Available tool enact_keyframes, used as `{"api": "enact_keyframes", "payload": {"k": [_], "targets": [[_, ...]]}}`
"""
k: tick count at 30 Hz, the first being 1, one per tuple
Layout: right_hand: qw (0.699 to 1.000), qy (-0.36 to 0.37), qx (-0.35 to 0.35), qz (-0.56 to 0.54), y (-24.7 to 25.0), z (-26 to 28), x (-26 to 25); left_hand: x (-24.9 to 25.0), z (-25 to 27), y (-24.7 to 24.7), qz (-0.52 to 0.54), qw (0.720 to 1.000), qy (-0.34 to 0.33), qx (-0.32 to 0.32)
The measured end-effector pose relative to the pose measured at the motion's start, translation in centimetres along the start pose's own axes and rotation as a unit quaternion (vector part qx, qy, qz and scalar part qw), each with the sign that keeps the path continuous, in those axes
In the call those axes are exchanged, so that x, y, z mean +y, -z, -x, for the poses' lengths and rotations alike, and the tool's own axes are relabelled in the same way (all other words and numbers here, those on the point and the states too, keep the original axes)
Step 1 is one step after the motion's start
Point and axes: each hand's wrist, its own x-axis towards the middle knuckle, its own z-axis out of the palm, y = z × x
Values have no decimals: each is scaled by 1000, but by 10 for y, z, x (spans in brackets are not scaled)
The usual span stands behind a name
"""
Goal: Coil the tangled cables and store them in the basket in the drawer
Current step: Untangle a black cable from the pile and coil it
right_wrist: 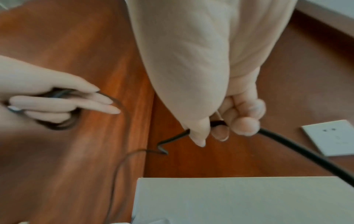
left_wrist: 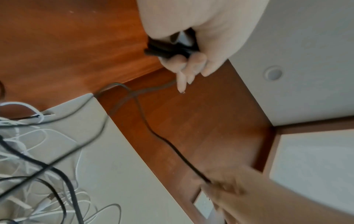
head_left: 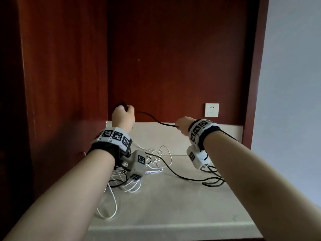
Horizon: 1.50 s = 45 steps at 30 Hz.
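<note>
My left hand is raised near the wooden back panel and grips a small coil of the black cable in its curled fingers. From there the black cable runs right to my right hand, which pinches it between thumb and fingers. Past the right hand the black cable drops to the counter and loops there. A tangle of white cables lies on the counter under my left wrist, mixed with black strands. No basket or drawer is in view.
The pale counter sits in a red-brown wooden niche. A white wall socket is on the back panel at the right. A pale wall stands to the right of the niche.
</note>
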Motion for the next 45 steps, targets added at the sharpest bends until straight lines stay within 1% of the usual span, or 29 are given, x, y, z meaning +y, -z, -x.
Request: {"api": "enact_keyframes", "payload": {"k": [2, 3, 5, 8, 9, 11, 13, 15, 18, 19, 21, 24, 25, 26, 28, 30, 32, 34, 35, 36, 37, 38, 39, 40, 41, 42, 43, 44, 45], "targets": [[998, 45, 30, -25, 3, 5, -18, 13, 14, -11, 16, 996, -48, -75], [995, 74, 55, -39, 7, 7, -25, 16, 17, -18, 18, 993, -60, -104], [981, 134, 113, -86, 18, 9, -36, 17, 20, -28, -4, 990, -59, -131], [949, 182, 177, -188, 22, 14, -37, 20, 25, -29, -40, 985, -61, -157], [943, 189, 188, -201, 21, 17, -37, 20, 27, -28, -51, 980, -69, -178], [942, 167, 196, -214, 14, 18, -32, 22, 30, -28, -71, 970, -86, -218], [954, 117, 164, -221, 6, 20, -24, 22, 32, -28, -85, 965, -104, -227], [970, 58, 108, -210, -3, 18, -10, 20, 31, -27, -84, 967, -114, -212], [972, -40, 57, -224, -17, 20, 18, 16, 26, -19, -77, 975, -115, -172], [975, -71, 37, -207, -24, 23, 30, 14, 23, -15, -81, 979, -111, -149], [978, -136, 1, -160, -45, 21, 65, 11, 15, -5, -83, 989, -87, -86], [973, -222, -35, -47, -83, 12, 121, 5, 0, 10, -49, 998, -24, 8], [968, -243, -45, -34, -82, 22, 127, 2, -6, 15, -35, 999, -10, 30], [963, -261, -48, -54, -77, 37, 126, -1, -11, 18, -24, 998, 1, 53], [951, -290, -35, -102, -74, 63, 127, -4, -16, 24, -12, 995, 24, 95], [946, -310, -54, -76, -71, 70, 130, -7, -19, 27, -7, 992, 40, 121], [940, -327, -94, -25, -61, 84, 122, -9, -17, 25, -11, 992, 42, 118], [950, -274, -144, 43, -61, 84, 117, -11, -12, 20, -11, 994, 38, 101], [955, -241, -149, 81, -60, 82, 115, -12, -8, 15, -12, 995, 38, 91], [961, -213, -140, 107, -57, 79, 110, -12, -5, 11, -16, 996, 37, 81], [967, -196, -123, 104, -52, 71, 105, -11, -1, 8, -18, 997, 36, 70], [975, -185, -94, 76, -42, 63, 100, -11, 2, 4, -18, 997, 35, 61], [981, -186, -50, 16, -27, 54, 93, -10, 4, 1, -19, 998, 35, 55], [982, -177, 39, -51, -11, 39, 92, -9, 5, -1, -21, 998, 33, 52], [970, -158, 145, -114, 10, 30, 87, -9, 6, -2, -23, 998, 30, 49], [948, -113, 250, -159, 32, 23, 82, -7, 7, -3, -21, 998, 25, 52], [924, -54, 332, -181, 55, 24, 75, -7, 7, -4, -15, 998, 20, 59], [907, -4, 380, -179, 69, 24, 72, -7, 8, -4, -6, 997, 14, 70], [900, 27, 397, -177, 79, 26, 70, -8, 9, -5, 1, 997, 10, 81]]}}
